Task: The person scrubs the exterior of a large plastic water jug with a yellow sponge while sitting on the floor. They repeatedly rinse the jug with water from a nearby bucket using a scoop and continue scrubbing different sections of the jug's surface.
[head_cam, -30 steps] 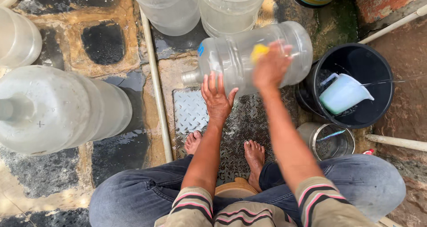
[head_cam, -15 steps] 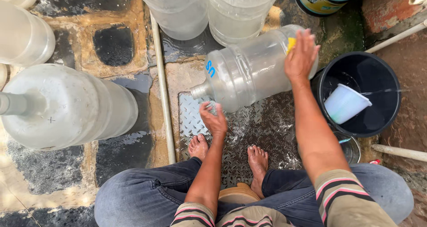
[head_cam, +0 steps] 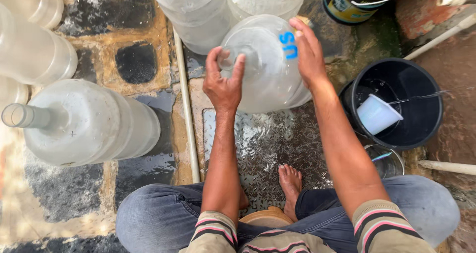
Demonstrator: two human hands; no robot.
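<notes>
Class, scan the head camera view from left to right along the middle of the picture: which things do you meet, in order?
Large clear jug lying on its side → thin white pipe → left hand → clear water jug held upright → right hand → white scoop → black bucket.

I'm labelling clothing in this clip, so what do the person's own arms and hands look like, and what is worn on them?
Both arms are bare from the elbow down. The left hand and right hand wear no gloves, and no rings, watch or bracelets show. The sleeves end near the elbows: olive-brown knit with pink, white and dark stripes at the cuffs. Nails are short.
</notes>
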